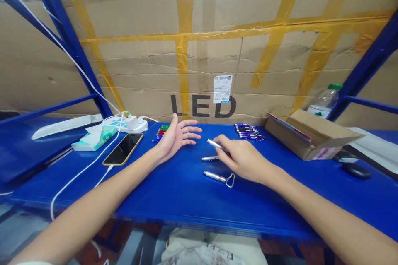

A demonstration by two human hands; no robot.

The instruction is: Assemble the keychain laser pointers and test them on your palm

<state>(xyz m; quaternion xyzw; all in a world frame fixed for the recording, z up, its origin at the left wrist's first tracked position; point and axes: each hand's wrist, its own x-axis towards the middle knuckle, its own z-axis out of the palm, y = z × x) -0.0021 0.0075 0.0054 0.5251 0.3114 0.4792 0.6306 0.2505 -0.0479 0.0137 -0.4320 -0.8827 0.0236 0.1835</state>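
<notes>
My left hand [178,136] rests on the blue table [174,190] with its palm turned up and fingers spread, holding nothing. My right hand [241,157] pinches a small silver pen-shaped light [214,144] just above the table. A second silver light [209,158] lies under its fingertips. A third silver light with a carabiner clip [218,178] lies a little nearer to me. A row of coloured small lights [160,132] sits just behind my left hand, and a row of purple ones [248,131] lies behind my right hand.
A phone [123,149] on a white cable lies at the left, beside a tissue pack [93,138] and a power strip [126,123]. An open cardboard box [307,134] and a plastic bottle [325,100] stand at the right. A cardboard wall marked LED closes the back.
</notes>
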